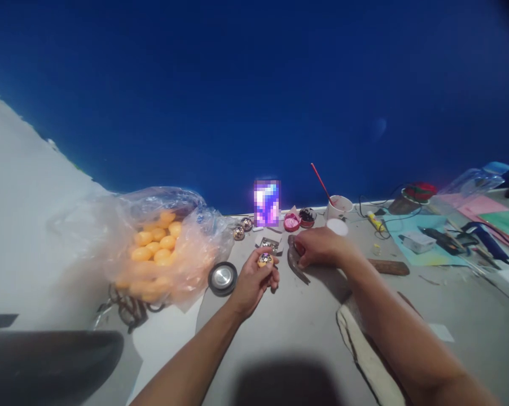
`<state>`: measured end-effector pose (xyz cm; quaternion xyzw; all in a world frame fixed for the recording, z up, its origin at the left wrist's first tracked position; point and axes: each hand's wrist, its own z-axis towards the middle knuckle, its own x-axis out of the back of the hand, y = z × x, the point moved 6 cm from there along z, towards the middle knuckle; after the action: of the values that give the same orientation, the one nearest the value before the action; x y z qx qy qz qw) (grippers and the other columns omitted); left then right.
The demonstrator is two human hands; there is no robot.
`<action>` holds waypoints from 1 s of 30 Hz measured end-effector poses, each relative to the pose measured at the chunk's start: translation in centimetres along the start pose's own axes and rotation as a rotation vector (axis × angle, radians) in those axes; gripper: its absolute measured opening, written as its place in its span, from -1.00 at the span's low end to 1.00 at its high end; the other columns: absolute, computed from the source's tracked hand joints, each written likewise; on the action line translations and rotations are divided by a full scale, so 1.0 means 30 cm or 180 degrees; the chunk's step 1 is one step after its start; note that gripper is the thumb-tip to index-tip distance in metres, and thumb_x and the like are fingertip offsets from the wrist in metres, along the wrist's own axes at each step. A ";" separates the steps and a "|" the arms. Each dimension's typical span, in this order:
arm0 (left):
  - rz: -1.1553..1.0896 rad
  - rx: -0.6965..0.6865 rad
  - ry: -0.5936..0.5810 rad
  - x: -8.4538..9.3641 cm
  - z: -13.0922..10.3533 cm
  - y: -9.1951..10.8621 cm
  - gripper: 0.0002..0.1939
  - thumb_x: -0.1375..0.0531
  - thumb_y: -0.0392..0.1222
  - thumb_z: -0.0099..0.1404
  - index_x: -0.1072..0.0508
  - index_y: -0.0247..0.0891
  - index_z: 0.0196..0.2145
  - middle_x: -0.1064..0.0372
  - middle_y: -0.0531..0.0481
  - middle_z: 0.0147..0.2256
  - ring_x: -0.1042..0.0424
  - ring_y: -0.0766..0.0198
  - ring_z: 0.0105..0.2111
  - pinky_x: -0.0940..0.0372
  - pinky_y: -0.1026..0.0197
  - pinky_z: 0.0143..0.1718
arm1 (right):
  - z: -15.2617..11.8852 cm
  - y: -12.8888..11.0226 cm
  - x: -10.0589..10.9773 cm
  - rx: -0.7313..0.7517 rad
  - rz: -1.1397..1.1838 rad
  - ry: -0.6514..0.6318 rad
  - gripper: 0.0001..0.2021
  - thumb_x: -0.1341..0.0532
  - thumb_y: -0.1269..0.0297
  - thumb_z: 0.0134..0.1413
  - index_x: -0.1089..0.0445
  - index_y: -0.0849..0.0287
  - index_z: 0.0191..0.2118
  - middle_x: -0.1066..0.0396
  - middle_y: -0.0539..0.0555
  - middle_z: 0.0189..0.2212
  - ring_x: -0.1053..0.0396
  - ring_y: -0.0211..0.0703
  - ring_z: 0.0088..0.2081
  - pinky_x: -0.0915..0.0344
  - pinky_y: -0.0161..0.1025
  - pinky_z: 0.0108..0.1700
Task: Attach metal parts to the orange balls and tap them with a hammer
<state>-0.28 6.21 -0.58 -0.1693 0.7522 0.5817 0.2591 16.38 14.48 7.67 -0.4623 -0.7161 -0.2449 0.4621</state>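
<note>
My left hand [257, 279] is closed around a small orange ball [266, 259] whose top is covered with shiny metallic pieces. To its right, my right hand [320, 247] has its fingers curled at the head of a claw hammer [297, 262]. The hammer's wooden handle [387, 267] comes out on the far side of my right forearm. Just beyond the left hand lies a small white tray [272, 242] with shiny bits in it. Two similar shiny-covered balls [238, 233] sit farther back on the left.
A clear plastic bag of orange balls [159, 248] stands left, by a round black-rimmed metal dish [223, 278]. At the back are a pixelated bright screen [267, 203], a pink-red container [292, 222] and a white cup [339, 207] with a red stick. Cables and tools crowd the right.
</note>
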 end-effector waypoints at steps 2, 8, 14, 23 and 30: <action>0.0235 -0.0066 -0.0049 -0.005 -0.004 -0.003 -0.44 -0.52 0.00 0.18 -0.44 -0.22 0.03 -0.47 -0.03 -0.17 -0.45 0.37 -0.48 -0.29 0.29 -0.50 | 0.002 0.004 0.002 -0.0074 -0.0148 0.0006 -0.70 -0.53 0.11 -0.11 -0.62 0.11 -0.24 -0.62 0.16 -0.31 -0.55 0.09 -0.24 -0.18 -0.19 -0.32; 0.0730 -0.0162 0.0050 -0.004 -0.014 -0.010 -0.47 -0.48 0.01 0.21 -0.45 -0.22 0.03 -0.41 0.10 -0.39 -0.34 0.42 -0.53 -0.23 0.31 -0.47 | 0.014 0.023 -0.057 -0.0201 -0.0181 -0.0071 -0.65 -0.53 0.12 -0.10 -0.59 0.13 -0.17 -0.64 0.19 -0.17 -0.57 0.15 -0.12 -0.20 -0.19 -0.29; 0.0782 -0.0339 0.0407 0.001 -0.025 0.006 -0.48 -0.48 -0.12 0.14 -0.49 -0.19 0.04 -0.35 0.14 -0.38 -0.28 0.43 -0.48 -0.22 0.34 -0.43 | -0.001 0.030 -0.059 -0.0052 0.0038 0.0154 -0.79 -0.45 0.23 -0.03 -0.58 0.14 -0.23 -0.64 0.17 -0.20 -0.55 0.08 -0.16 -0.16 -0.19 -0.30; 0.0910 -0.0702 0.0639 0.002 -0.027 0.039 -0.55 -0.48 -0.33 0.03 -0.58 -0.23 -0.08 -0.46 0.05 -0.30 -0.41 0.33 -0.33 -0.29 0.32 -0.28 | -0.231 -0.022 0.139 0.1400 0.1703 0.1131 -0.71 -0.24 0.32 0.25 -0.58 0.06 0.04 -0.66 0.10 -0.06 -0.57 -0.04 -0.10 -0.46 -0.19 -0.09; 0.0747 -0.0647 0.0507 -0.001 -0.023 0.017 -0.50 -0.55 -0.22 -0.01 -0.53 -0.24 -0.10 -0.54 0.00 -0.26 -0.48 0.27 -0.27 -0.36 0.26 -0.20 | -0.283 -0.127 0.160 0.1549 0.1585 0.1659 -0.72 -0.23 0.24 0.39 -0.61 -0.05 0.09 -0.67 0.03 -0.01 -0.60 -0.04 -0.03 -0.48 -0.18 0.02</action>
<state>-0.68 5.67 -0.02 -0.1512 0.7223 0.6658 0.1105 16.00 8.22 16.07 -0.4212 -0.4790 -0.0586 0.7679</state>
